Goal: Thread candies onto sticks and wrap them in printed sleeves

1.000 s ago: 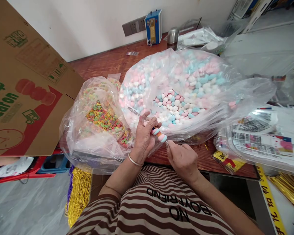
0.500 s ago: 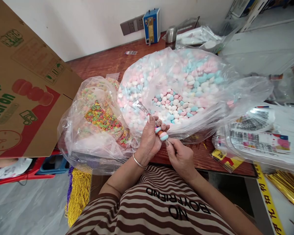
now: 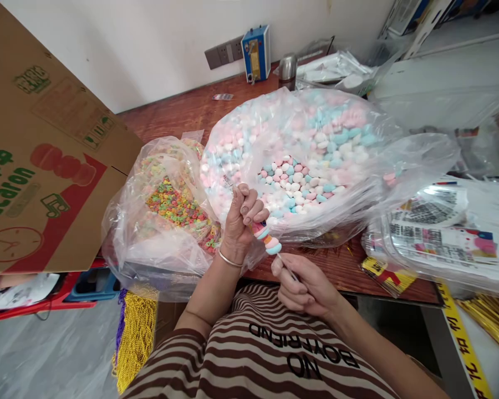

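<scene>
My left hand (image 3: pixel 242 213) is closed around the upper part of a candy skewer (image 3: pixel 270 244). Pink and pale blue sweets with an orange piece between them stick out below its fingers. A bit of printed clear wrapper shows above that hand. My right hand (image 3: pixel 303 285) is closed on the thin stick or string under the lowest sweet; its exact kind is too small to tell. Behind both hands lies a big clear bag of pink, white and blue sweets (image 3: pixel 293 180). Left of it, another clear bag holds small colourful ring-shaped sweets (image 3: pixel 177 205).
A cardboard box (image 3: pixel 66 166) stands at the left. At the back are a blue device (image 3: pixel 255 54) and a metal flask (image 3: pixel 288 71). Printed wrappers (image 3: pixel 441 221) and a yellow packet (image 3: pixel 386 274) lie at the right. Gold beaded strands (image 3: pixel 137 332) hang below the table's left side.
My left hand has turned over and lifted slightly up and left, its fingers now wrapping the skewer. The right hand has come lower, so more of the thin stick or string shows.
</scene>
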The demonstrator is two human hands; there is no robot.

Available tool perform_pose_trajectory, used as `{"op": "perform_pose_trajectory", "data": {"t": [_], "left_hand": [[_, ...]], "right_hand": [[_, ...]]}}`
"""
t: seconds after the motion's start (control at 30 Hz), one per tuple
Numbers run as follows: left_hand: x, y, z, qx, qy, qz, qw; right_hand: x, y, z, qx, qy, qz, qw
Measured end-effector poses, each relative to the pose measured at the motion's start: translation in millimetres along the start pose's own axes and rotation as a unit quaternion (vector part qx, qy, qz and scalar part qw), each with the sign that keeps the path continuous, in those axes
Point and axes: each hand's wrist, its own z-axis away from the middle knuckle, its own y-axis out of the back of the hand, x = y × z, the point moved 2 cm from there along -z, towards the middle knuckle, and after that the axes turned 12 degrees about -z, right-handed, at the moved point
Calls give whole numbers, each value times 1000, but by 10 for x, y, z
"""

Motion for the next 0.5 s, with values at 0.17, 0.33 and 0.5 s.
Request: {"op": "perform_pose_trajectory", "data": {"t": [0.17, 0.33, 0.5], "left_hand": [[-39, -135, -13, 45, 31, 15, 998], [-116, -177, -55, 121, 42, -17, 992], [-303, -227, 40, 141, 19, -54, 988]], "right_hand": [[-84, 45, 45, 88, 181, 378, 903], [-289, 7, 98, 153, 365, 796, 459], [-276, -31, 22, 159, 367, 828, 393]]}}
